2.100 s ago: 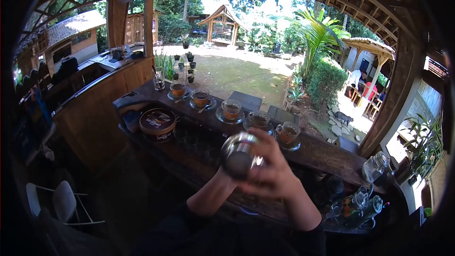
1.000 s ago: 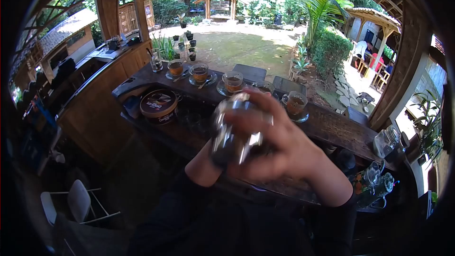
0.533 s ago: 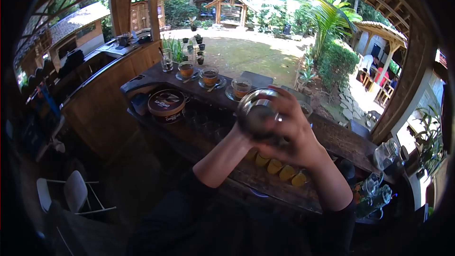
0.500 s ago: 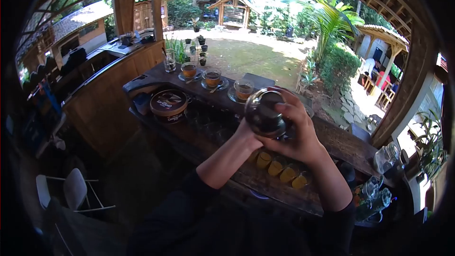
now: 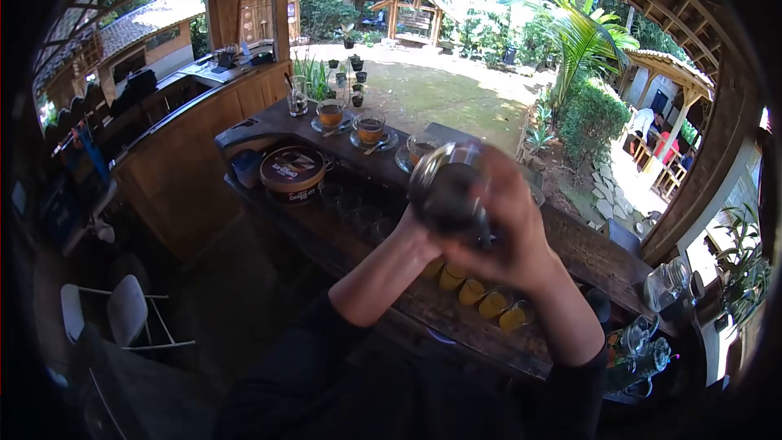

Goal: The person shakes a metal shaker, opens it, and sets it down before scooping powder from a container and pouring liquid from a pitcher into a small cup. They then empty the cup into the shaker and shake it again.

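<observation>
A glass jar [image 5: 446, 194] with dark contents is held up in front of me, above the wooden counter. My right hand [image 5: 515, 228] wraps around its right side, blurred by motion. From below and behind, my left hand [image 5: 417, 236] grips the jar, its fingers mostly hidden by it. Just beyond the jar, a glass cup [image 5: 423, 145] on a saucer is partly covered. Two more cups of amber drink, one nearer [image 5: 371, 126] and one farther left [image 5: 330, 114], stand on saucers with spoons.
Several small glasses of yellow drink [image 5: 472, 292] line the lower shelf. A round chocolate tub [image 5: 292, 171] sits at its left end. Glass jars [image 5: 666, 283] and pitchers [image 5: 652, 356] stand at right. A white folding chair [image 5: 129, 310] is at lower left. People are in the far right shelter.
The jar and both hands have shifted slightly left, and the right hand has become blurred on the jar. The view has turned slightly, so the background sits a little farther right.
</observation>
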`<state>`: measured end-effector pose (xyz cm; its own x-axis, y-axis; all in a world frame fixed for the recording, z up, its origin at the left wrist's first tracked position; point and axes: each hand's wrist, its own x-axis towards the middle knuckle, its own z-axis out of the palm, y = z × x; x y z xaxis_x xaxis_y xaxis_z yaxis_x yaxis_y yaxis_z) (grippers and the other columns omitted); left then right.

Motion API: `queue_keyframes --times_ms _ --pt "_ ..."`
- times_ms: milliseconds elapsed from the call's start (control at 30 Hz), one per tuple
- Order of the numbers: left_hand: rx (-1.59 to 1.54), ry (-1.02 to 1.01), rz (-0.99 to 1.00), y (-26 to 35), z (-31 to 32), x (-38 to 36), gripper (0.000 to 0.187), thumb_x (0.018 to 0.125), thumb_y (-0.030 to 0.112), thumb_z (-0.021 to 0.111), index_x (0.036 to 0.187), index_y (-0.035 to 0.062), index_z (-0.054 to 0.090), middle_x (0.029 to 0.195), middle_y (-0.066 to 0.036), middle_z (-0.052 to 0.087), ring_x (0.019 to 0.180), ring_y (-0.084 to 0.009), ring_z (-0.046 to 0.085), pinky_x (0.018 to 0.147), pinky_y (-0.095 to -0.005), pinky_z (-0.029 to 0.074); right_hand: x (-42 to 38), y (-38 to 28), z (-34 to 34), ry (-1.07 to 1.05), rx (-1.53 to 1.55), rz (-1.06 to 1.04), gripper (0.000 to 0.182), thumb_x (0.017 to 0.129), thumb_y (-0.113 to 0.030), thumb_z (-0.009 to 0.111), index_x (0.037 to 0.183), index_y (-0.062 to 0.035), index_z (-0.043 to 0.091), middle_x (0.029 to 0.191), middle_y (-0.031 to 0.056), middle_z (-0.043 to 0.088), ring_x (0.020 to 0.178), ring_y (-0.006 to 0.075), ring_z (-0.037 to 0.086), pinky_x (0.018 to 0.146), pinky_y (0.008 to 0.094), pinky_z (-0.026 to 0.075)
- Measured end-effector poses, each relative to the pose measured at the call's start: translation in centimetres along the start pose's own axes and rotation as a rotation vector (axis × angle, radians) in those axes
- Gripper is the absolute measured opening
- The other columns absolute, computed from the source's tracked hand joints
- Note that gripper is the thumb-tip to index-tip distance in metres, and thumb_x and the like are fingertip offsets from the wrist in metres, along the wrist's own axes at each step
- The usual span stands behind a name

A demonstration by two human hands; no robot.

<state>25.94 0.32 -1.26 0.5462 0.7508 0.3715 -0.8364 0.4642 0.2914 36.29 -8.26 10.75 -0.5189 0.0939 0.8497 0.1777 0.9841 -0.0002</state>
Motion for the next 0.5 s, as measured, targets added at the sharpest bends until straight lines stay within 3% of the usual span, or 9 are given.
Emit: queue_keyframes --times_ms 33,67,167,200,233,267,300,367,500 --pt "-0.105 -0.026 -0.026 -0.4 0.0 -0.6 0.032 0.093 0.032 0.048 0.113 0.007 0.055 0.104 -0.01 0.061 0.105 -0.0243 0.058 0.09 -0.0389 0.05 0.5 -1.8 -0.6 -0.144 -0.11 -0.148 0.053 0.07 -0.016 0.07 0.117 -0.0305 0.051 0.119 0.0069 0.051 0.115 0.0383 0.047 0.092 0.0533 0.042" --pt "-0.057 -0.019 -0.004 0.5 2.3 -1.6 0.03 0.092 0.03 0.049 0.109 0.0067 0.056 0.106 -0.013 0.061 0.102 -0.0277 0.06 0.089 -0.0413 0.05 -0.1 -3.4 0.7 -0.012 -0.045 -0.315 0.05 0.071 -0.022 0.069 0.115 -0.0365 0.05 0.12 0.0022 0.053 0.115 0.0348 0.048 0.094 0.057 0.038" --pt "0.038 -0.169 -0.028 2.1 7.5 -3.7 0.029 0.089 0.031 0.054 0.105 0.0075 0.058 0.108 -0.016 0.06 0.099 -0.0342 0.06 0.086 -0.0458 0.051 -1.3 -7.1 0.4 -0.155 -0.121 -0.35 0.049 0.069 -0.029 0.07 0.111 -0.0432 0.051 0.125 -0.0079 0.052 0.114 0.0398 0.047 0.096 0.0644 0.03" --pt "0.085 0.014 -0.007 2.4 7.6 -3.6 0.03 0.088 0.032 0.055 0.105 0.008 0.057 0.109 -0.016 0.06 0.096 -0.0368 0.06 0.081 -0.046 0.053 -1.4 -5.6 1.1 -0.045 -0.063 -0.382 0.051 0.067 -0.028 0.072 0.111 -0.0425 0.051 0.124 -0.0066 0.052 0.114 0.0392 0.048 0.097 0.0647 0.03" --pt "0.45 0.091 0.375 0.1 8.4 -3.8 0.031 0.09 0.031 0.05 0.109 0.006 0.056 0.11 -0.015 0.059 0.095 -0.0327 0.061 0.079 -0.0433 0.055 -1.5 -3.0 1.8 0.064 -0.005 -0.415 0.053 0.066 -0.026 0.074 0.111 -0.0419 0.051 0.124 -0.0054 0.052 0.114 0.0387 0.048 0.097 0.065 0.03" --pt "0.257 0.022 0.188 0.6 3.7 -1.8 0.032 0.092 0.029 0.047 0.111 0.0048 0.055 0.111 -0.015 0.059 0.096 -0.0301 0.061 0.08 -0.0423 0.055 -1.9 -0.5 1.5 0.053 0.018 -0.379 0.06 0.069 -0.022 0.077 0.116 -0.0452 0.049 0.116 0.0081 0.051 0.111 0.0471 0.046 0.091 0.0586 0.041" --pt "0.061 -0.051 0.004 1.5 -1.0 -0.2 0.034 0.094 0.028 0.043 0.114 0.0035 0.054 0.111 -0.014 0.059 0.097 -0.0275 0.062 0.081 -0.0413 0.055 -1.7 0.5 -0.1 -0.106 -0.097 -0.158 0.067 0.066 -0.017 0.081 0.121 -0.0344 0.048 0.12 0.0118 0.047 0.113 0.0442 0.046 0.09 0.0502 0.044" --pt "0.165 0.199 0.139 0.6 0.9 0.3 0.035 0.096 0.025 0.036 0.119 0.002 0.051 0.112 -0.013 0.059 0.098 -0.0229 0.061 0.086 -0.0391 0.053 -3.7 4.2 0.6 0.107 0.072 0.081 0.076 0.063 -0.021 0.084 0.124 -0.007 0.041 0.124 0.0225 0.043 0.116 0.0354 0.048 0.091 0.042 0.043" --pt "-0.01 0.076 -0.07 1.3 1.8 -1.7 0.034 0.088 0.029 0.053 0.11 0.0031 0.055 0.11 -0.015 0.06 0.097 -0.0268 0.062 0.084 -0.0405 0.052 -1.7 -2.5 0.0 -0.117 -0.15 -0.115 0.063 0.063 -0.021 0.079 0.115 -0.0007 0.05 0.122 0.0198 0.046 0.113 0.0337 0.049 0.097 0.0423 0.039"
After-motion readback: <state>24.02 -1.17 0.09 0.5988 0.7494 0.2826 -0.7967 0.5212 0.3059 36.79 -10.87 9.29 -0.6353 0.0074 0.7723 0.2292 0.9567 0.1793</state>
